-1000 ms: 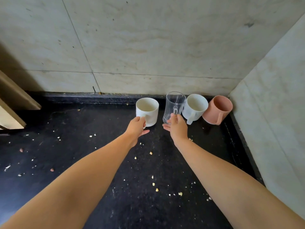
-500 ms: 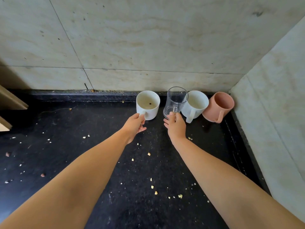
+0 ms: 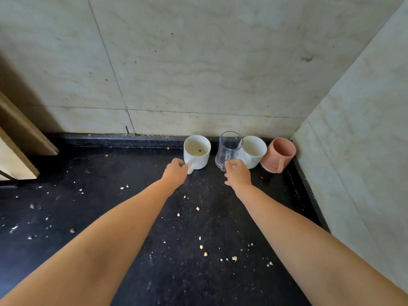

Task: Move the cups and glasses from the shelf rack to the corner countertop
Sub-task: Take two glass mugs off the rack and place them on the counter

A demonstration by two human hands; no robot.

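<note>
From my head view, much of the grip is hidden: my left hand [image 3: 175, 172] is seen from the back, so I cannot see its fingertips, only that the fingers curl against the handle of the left white mug [image 3: 197, 151], which sticks out toward me. My right hand [image 3: 238, 174] likewise covers the lower part of the glass mug [image 3: 228, 149]'s handle; its fingers are bent round that handle, the thumb side hidden. The glass is clear and its base is hard to make out against the dark counter [image 3: 132, 217].

All four vessels stand in a row along the counter's back edge, running into the far right corner. The left white mug stands upright, apart from the glass mug, with a small dark speck inside on its bottom. The glass mug stands just beside, perhaps touching, a second white mug [image 3: 254, 151] behind my right knuckles. A pink mug [image 3: 278, 154] sits closest to the corner, against the side wall.

I can read no brand, label or writing on any of them. Pale crumbs [image 3: 202, 246] lie scattered over the counter nearer me. A wooden panel [image 3: 19, 149] is cut off at the left edge.
</note>
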